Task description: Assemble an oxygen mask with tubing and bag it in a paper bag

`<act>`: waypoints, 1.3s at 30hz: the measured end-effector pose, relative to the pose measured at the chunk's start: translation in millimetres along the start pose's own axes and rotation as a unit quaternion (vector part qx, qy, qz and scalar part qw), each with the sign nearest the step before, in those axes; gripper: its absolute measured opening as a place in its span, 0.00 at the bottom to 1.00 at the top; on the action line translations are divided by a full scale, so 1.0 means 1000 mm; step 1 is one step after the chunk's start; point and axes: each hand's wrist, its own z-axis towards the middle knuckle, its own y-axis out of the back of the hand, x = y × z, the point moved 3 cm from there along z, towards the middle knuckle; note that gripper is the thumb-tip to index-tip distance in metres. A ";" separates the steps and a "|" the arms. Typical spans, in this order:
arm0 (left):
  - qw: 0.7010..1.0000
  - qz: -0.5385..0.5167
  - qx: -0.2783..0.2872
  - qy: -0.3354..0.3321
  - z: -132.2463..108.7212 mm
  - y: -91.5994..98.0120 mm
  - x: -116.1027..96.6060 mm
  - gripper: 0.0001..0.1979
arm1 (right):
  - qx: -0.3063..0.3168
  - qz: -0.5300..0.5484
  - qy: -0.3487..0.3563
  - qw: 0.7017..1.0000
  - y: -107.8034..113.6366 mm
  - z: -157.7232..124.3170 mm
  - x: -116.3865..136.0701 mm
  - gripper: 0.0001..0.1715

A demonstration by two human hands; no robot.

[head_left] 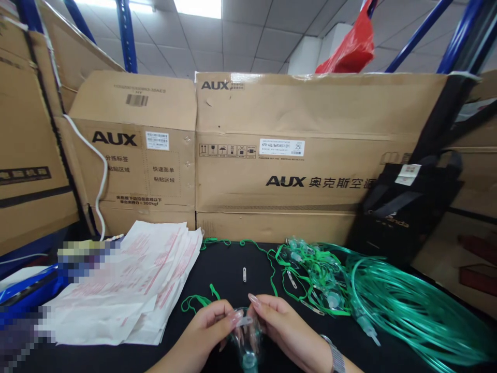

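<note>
A clear oxygen mask (247, 344) with a greenish connector at its lower end sits between my two hands near the front of the black table. My left hand (212, 324) pinches the mask's left rim, its thumb at a small pale nose strip (244, 321) on the mask. My right hand (281, 324) grips the right rim, with the thumb raised along the edge and the other fingers partly hidden. Beside my left hand, a green elastic strap (198, 300) lies loosely curled. Farther back, a loose metal nose strip (244, 274) rests on the table (221, 264).
On the right lie a pile of clear masks with green straps (318, 272) and coiled green tubing (411, 305). White printed paper bags (120, 285) are stacked at left. Cardboard boxes (310, 119) wall the back; a black bag (404, 207) stands back right.
</note>
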 end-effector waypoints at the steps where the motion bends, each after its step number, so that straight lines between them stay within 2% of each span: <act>1: 1.000 0.009 -0.001 -0.006 0.001 0.001 0.002 0.22 | -0.005 -0.011 0.003 1.000 0.000 0.000 0.000 0.23; 5: 0.999 0.009 -0.021 -0.023 0.003 0.003 0.005 0.21 | -0.023 -0.065 0.028 0.997 0.002 -0.001 0.001 0.22; 10: 0.999 0.009 -0.032 -0.003 0.003 0.004 0.005 0.21 | -0.013 -0.097 0.036 0.995 0.004 -0.001 0.000 0.20; 17: 0.994 -0.095 -0.012 0.046 0.006 -0.001 0.013 0.23 | -0.004 -0.060 0.031 0.998 0.007 0.000 -0.007 0.19; 20: 0.996 -0.071 0.011 0.048 0.005 -0.001 0.015 0.22 | -0.001 -0.077 0.022 0.997 0.005 0.001 -0.008 0.20; 23: 0.997 -0.044 0.027 0.052 0.003 -0.001 0.013 0.21 | -0.010 -0.153 0.033 0.988 0.009 0.004 -0.001 0.19; 26: 0.997 -0.049 0.001 0.053 0.003 0.001 0.012 0.22 | -0.080 -0.277 0.085 0.954 0.032 0.008 0.015 0.17; 27: 0.997 -0.051 -0.008 0.051 0.003 0.002 0.012 0.22 | -0.119 -0.327 0.103 0.932 0.044 0.009 0.021 0.16; 29: 0.997 -0.054 -0.020 0.043 0.004 0.003 0.012 0.21 | -0.202 -0.441 0.123 0.866 0.070 0.009 0.033 0.11; 31: 0.998 -0.052 -0.031 0.030 0.006 0.005 0.013 0.20 | -0.228 -0.486 0.114 0.836 0.089 0.006 0.039 0.07; 34: 0.997 -0.063 -0.045 0.020 0.006 0.007 0.011 0.19 | -0.200 -0.508 0.091 0.833 0.096 -0.004 0.046 0.02; 35: 0.996 -0.072 -0.048 0.021 0.006 0.007 0.011 0.19 | -0.169 -0.519 0.085 0.834 0.091 -0.008 0.048 0.07; 37: 0.993 -0.093 -0.058 0.032 0.005 0.008 0.010 0.18 | -0.064 -0.546 0.059 0.833 0.076 -0.015 0.048 0.20; 39: 0.991 -0.106 -0.071 0.045 0.005 0.009 0.009 0.18 | 0.035 -0.570 0.017 0.821 0.063 -0.020 0.045 0.27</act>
